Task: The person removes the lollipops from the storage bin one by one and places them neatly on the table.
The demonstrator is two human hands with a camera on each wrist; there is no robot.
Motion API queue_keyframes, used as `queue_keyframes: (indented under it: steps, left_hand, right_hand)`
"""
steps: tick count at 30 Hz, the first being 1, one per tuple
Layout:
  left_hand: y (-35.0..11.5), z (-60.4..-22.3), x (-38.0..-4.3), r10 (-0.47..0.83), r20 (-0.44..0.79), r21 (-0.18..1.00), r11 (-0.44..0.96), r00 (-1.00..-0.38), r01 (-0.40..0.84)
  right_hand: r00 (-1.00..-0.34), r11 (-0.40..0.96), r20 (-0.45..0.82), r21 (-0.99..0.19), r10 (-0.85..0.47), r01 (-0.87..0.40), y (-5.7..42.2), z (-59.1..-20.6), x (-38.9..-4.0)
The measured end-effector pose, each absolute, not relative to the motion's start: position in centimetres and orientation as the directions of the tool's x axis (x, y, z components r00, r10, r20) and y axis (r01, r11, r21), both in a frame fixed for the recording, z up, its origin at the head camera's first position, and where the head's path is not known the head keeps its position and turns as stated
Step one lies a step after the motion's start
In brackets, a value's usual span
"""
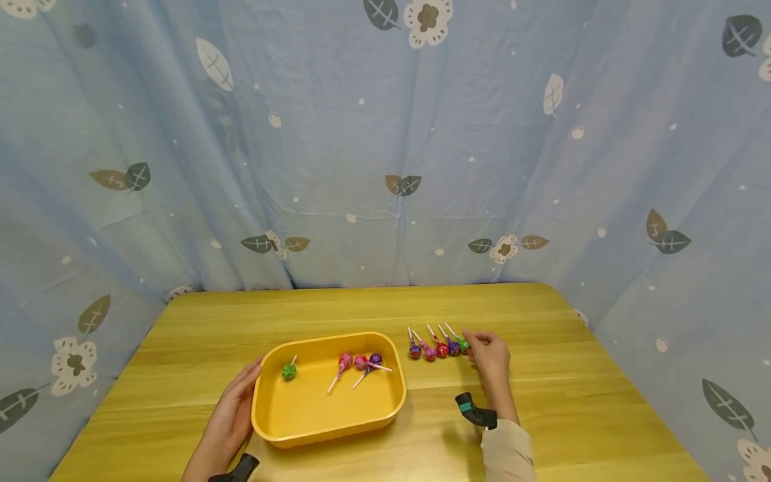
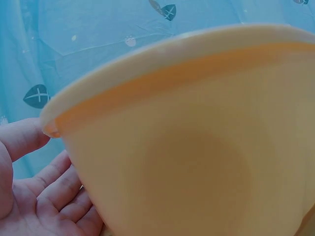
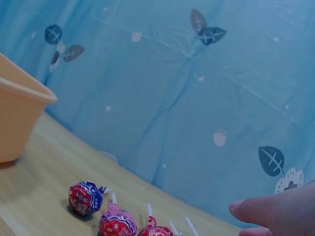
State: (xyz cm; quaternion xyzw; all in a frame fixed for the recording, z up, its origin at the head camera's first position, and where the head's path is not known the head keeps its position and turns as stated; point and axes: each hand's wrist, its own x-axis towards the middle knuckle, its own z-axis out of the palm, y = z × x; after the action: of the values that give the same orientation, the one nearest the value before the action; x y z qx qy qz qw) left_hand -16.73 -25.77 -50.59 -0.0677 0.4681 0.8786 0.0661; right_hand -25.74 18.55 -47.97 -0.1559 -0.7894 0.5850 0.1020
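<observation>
From my end, the left hand (image 1: 225, 418) is against the left end of the tray (image 1: 307, 402), in the lower middle of the head view. Its fingers are spread along the outer wall with the thumb at the rim, not clamped; I judge that this keeps the tray from sliding on the surface (image 1: 572, 402).

Right of the tray, five lollipops lie in a row (image 1: 442, 350), sticks toward the top of the frame; set side by side like that, each should be easy to reach singly. The right hand (image 1: 490, 358) is at the row's right end, its fingertips right at the green lollipop (image 1: 463, 345). I cannot tell whether they pinch it or merely touch.

Inside the tray I count four more: a green one (image 1: 289, 371) at left, three grouped upper right.
</observation>
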Motion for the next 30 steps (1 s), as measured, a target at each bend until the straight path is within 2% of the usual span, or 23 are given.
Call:
queue_keyframes:
  steps: [4, 13, 21, 30]
  left_hand:
    - [-25.9, -50.7, -16.7, 0.059, -0.171, 0.801, -0.573, -0.983, -0.174]
    - [-25.9, -50.6, -16.7, 0.072, -0.15, 0.793, -0.587, -0.986, -0.164]
    - [-25.8, -50.5, -16.5, 0.057, -0.153, 0.8, -0.578, -0.987, -0.158]
    - [-25.8, -50.7, -16.6, 0.038, -0.153, 0.812, -0.564, -0.988, -0.147]
  right_hand:
    - [-0.938, 0.272, -0.024, -0.954, 0.345, 0.124, 18.0, -47.6, -25.8]
    - [-0.977, 0.129, -0.051, -0.989, 0.209, 0.079, 14.7, -45.8, -25.7]
    - [-0.998, 0.13, -0.021, -0.991, 0.053, 0.028, 11.1, -44.2, -24.6]
    - [-0.991, 0.104, -0.011, -0.995, -0.131, -0.002, 7.5, -43.3, -24.4]
